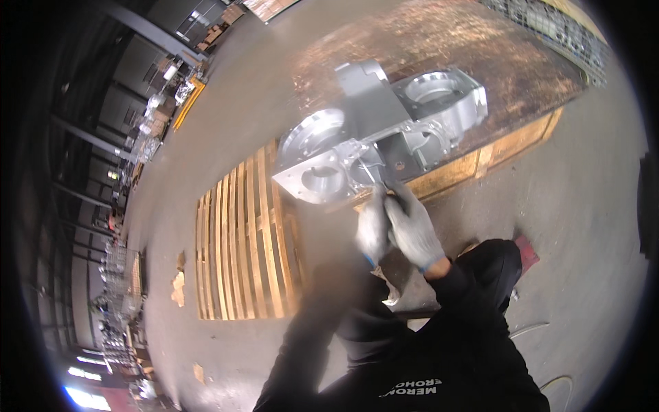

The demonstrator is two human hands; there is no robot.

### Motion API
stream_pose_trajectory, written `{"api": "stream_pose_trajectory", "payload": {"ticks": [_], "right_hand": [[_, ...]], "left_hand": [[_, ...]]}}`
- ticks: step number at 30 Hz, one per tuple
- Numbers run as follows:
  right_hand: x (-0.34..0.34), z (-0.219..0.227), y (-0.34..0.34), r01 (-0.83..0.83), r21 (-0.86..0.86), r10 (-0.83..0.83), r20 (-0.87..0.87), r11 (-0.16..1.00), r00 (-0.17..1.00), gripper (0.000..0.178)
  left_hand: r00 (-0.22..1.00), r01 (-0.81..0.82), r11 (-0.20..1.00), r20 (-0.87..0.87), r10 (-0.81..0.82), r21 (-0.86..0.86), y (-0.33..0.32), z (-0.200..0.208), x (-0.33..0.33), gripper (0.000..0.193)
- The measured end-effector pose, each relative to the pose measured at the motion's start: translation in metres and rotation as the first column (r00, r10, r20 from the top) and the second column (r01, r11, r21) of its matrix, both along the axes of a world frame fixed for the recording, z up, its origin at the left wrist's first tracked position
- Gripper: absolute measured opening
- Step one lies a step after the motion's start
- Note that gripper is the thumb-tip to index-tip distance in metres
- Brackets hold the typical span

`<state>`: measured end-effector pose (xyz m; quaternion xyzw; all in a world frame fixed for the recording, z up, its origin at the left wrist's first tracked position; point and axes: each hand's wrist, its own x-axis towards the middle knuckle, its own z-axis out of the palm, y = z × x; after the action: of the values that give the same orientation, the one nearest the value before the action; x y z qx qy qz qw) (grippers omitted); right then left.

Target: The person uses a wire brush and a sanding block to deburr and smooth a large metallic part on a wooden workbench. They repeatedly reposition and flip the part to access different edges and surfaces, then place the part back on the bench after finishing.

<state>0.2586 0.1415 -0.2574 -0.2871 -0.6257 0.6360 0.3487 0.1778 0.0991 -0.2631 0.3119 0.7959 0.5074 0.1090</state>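
My left hand and my right hand, both in pale grey work gloves with blue cuffs, meet at the near edge of a large silver metal casting. The fingers of both are closed around a slim rod-like tool, whose light shaft points into an opening of the casting. Its handle is mostly covered by the gloves, so its exact kind cannot be made out. The casting has several round bores and a flat plate at the back. It lies on a worn wooden-topped platform.
Left of the platform a slatted wooden pallet lies on the grey floor. A wire mesh crate stands at the far right. Shelves and boxes line the left wall. Thin cable and cardboard scraps lie on the floor.
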Motion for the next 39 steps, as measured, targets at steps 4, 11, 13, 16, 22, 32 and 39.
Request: {"api": "stream_pose_trajectory", "payload": {"ticks": [4,11,13,16,22,32,39], "right_hand": [[-0.001,0.008,0.001,0.064,-0.001,-0.064,-0.069,0.998,0.996,0.045],[0.009,0.031,-0.021,0.051,-0.212,-0.054,-0.008,0.976,0.998,0.044],[0.009,0.03,-0.02,0.062,-0.168,-0.071,-0.051,0.984,0.996,0.044],[0.006,0.022,-0.012,0.041,-0.014,-0.041,-0.012,0.999,0.999,0.042],[0.008,0.013,-0.009,0.047,-0.002,-0.047,-0.108,0.999,0.993,0.044],[0.009,0.001,-0.02,0.112,0.044,-0.116,0.113,0.993,0.987,0.045],[0.019,-0.006,-0.004,0.104,-0.137,-0.075,0.201,0.985,0.977,0.045]], "left_hand": [[0.962,0.249,0.968,0.126,-0.244,-0.022,0.0,-0.022,-0.018,0.062],[0.815,0.214,0.974,0.535,-0.223,0.08,-0.007,0.005,-0.015,0.065],[0.96,0.148,0.989,0.244,-0.139,-0.019,-0.011,0.017,0.0,0.07],[0.994,0.099,0.994,-0.039,-0.097,0.054,-0.009,0.029,0.002,0.075],[0.914,0.236,0.939,0.272,-0.302,0.249,-0.011,0.025,-0.014,0.08],[0.942,0.161,0.969,0.265,-0.207,0.185,-0.011,0.016,-0.002,0.076],[0.911,0.11,0.981,0.378,-0.164,0.161,0.0,-0.003,-0.001,0.077]]}}
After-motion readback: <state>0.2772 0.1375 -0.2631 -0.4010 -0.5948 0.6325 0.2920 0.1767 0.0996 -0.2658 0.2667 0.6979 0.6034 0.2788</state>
